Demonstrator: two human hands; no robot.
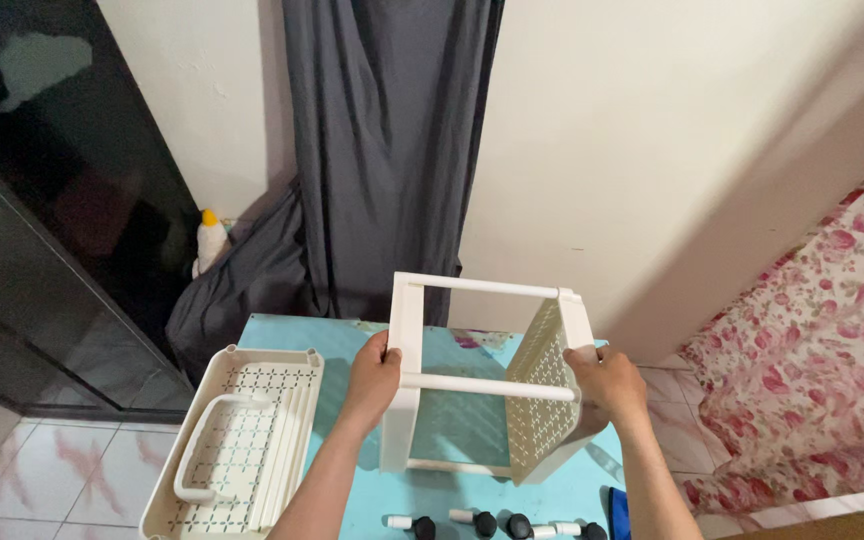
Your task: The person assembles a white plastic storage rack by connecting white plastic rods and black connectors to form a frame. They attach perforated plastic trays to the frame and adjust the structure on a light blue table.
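- While we looked down over the light blue tabletop (347, 500), our left hand (377, 372) gripped the near left post of a cream plastic rack frame (407, 370), fingers wrapped tight around it.
- Our right hand (607, 375) held the same frame at its right side, fingers closed over the edge by the perforated side panel (537, 395).
- The frame stood upright at the middle of the tabletop, with two white cross rods (487, 386) running between its sides, one high at the back and one between our hands.
- At 9 o'clock from the frame lay a stack of cream perforated trays (242, 440), a curved handle piece (202, 450) resting on top, well apart from our left hand.
- At 6 o'clock, near the tabletop's front edge, sat a row of black caster wheels (487, 524) with white stems.
- At 12 o'clock a dark grey curtain (382, 150) hung against the wall, and at 3 o'clock we saw a bed with a floral cover (832, 340).
- At 10 o'clock a white plush toy (210, 240) leaned beside a dark glass door (42, 200).
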